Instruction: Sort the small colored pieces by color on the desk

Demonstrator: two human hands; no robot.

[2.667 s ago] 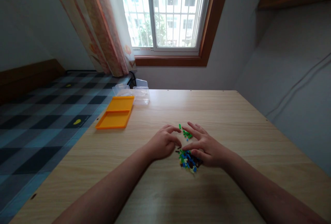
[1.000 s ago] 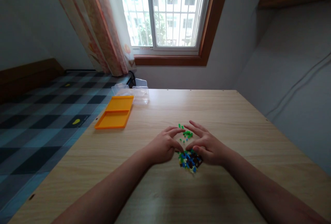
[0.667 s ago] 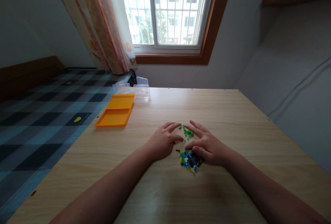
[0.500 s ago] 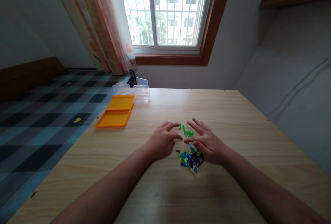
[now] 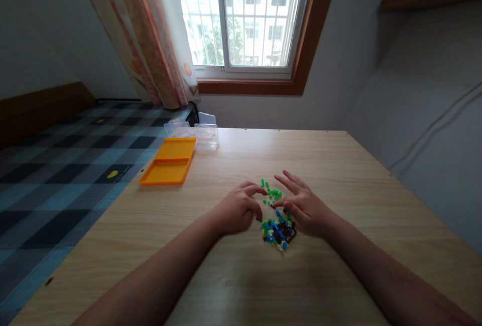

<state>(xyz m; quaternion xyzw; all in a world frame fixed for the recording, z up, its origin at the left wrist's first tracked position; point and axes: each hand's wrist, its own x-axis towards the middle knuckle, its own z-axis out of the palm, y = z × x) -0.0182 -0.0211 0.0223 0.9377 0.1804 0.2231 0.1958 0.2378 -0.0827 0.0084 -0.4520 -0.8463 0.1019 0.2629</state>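
Note:
A mixed pile of tiny building bricks, blue, dark brown, green, yellow and white, lies on the wooden table. Just beyond it are several loose green bricks, spread in a small group. My left hand is at the left of both, thumb and forefinger curved apart, the thumb tip close to the pile's upper left edge. On the other side, my right hand has its fingers spread. Its forefinger reaches toward a small brown and red piece near the green group. Its thumb is over the pile's upper right edge.
An orange two-part tray lies at the table's left edge. Behind it stand clear plastic boxes. A bed with a checked cover adjoins the table on the left. The wooden table top extends under both forearms.
My left hand's thumb has drawn down toward the pile, and its forefinger has come nearer the green bricks. Some green bricks have shifted slightly. My right hand has moved slightly right.

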